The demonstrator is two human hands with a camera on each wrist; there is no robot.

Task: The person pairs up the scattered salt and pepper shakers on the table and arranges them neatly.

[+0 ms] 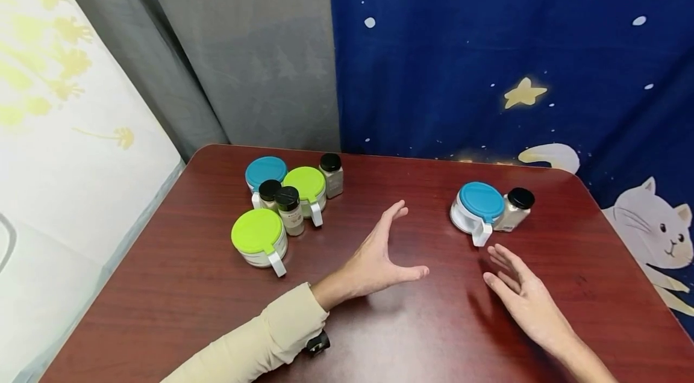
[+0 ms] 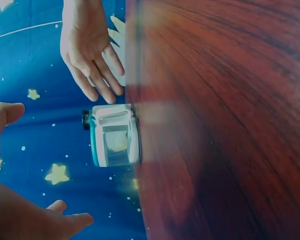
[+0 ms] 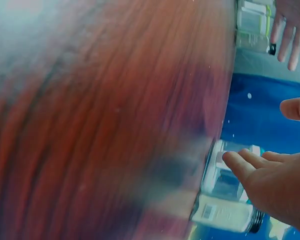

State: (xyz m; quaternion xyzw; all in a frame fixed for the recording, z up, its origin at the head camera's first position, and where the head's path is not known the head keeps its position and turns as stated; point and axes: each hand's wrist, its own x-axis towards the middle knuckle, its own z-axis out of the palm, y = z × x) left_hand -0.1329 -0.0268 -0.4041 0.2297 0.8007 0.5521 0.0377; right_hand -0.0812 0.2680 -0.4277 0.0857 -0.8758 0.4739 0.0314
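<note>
Spreads the left grip (image 1: 374,265) wide above the counter (image 1: 403,341), thumb far from the fingers and aimed to the right, fingers slanting up toward the far edge. Extends that arm from the lower left in a beige sleeve (image 1: 265,338), with a small black device (image 1: 318,344) at the cuff. Holds the right grip (image 1: 523,295) spread too, but more loosely, fingers close side by side and slightly bent, thumb a little off from them, bare forearm slanting in from the bottom right. Has both palms roughly facing inward.

Places the right fingertips just beside the white handle (image 1: 481,235) of a blue-lidded jar (image 1: 481,200); cannot tell whether touching. Has this jar upright on the right part of the counter, toward the far edge: round flat lid, white-framed body with a see-through side, handle pointing nearward. Close against its right, has a black-capped jar (image 1: 512,211) with pale contents and, in the right wrist view, a barcode label.

Left of the left grip, has a tight cluster: another blue-lidded jar (image 1: 265,170), a green-lidded jar (image 1: 257,230) in front, a second green-lidded jar (image 1: 305,183) behind, and three black-capped bottles (image 1: 291,214) among and beside them.
</note>
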